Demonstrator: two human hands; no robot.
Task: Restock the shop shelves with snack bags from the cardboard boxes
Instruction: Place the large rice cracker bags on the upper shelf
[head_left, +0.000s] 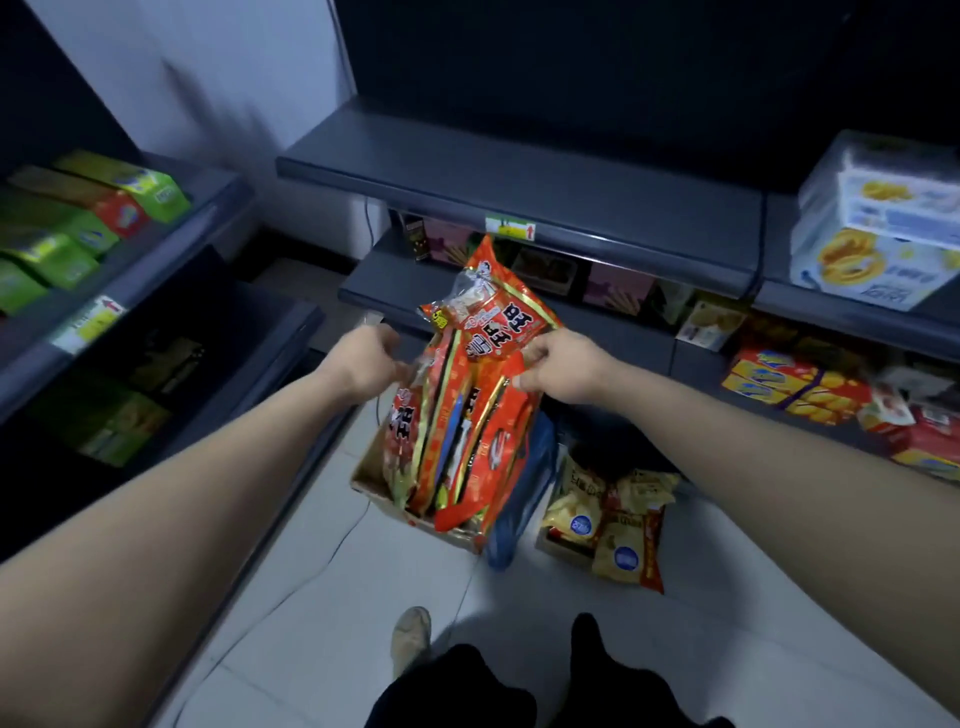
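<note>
The person's dark legs (457, 686) and one shoe (410, 634) stand on the pale floor (322, 597). Both bare arms reach out over a cardboard box (370, 480) on the floor, which is full of red bags (452, 441) standing on end. The right hand (563, 366) pinches a red snack bag (491, 312) by its corner and holds it above the box, in front of the gray shelf (519, 192). The left hand (363, 358) is curled at the bag tops; it is blurry, so I cannot tell if it grips one. Yellow bags (613, 525) sit in another box just beside.
</note>
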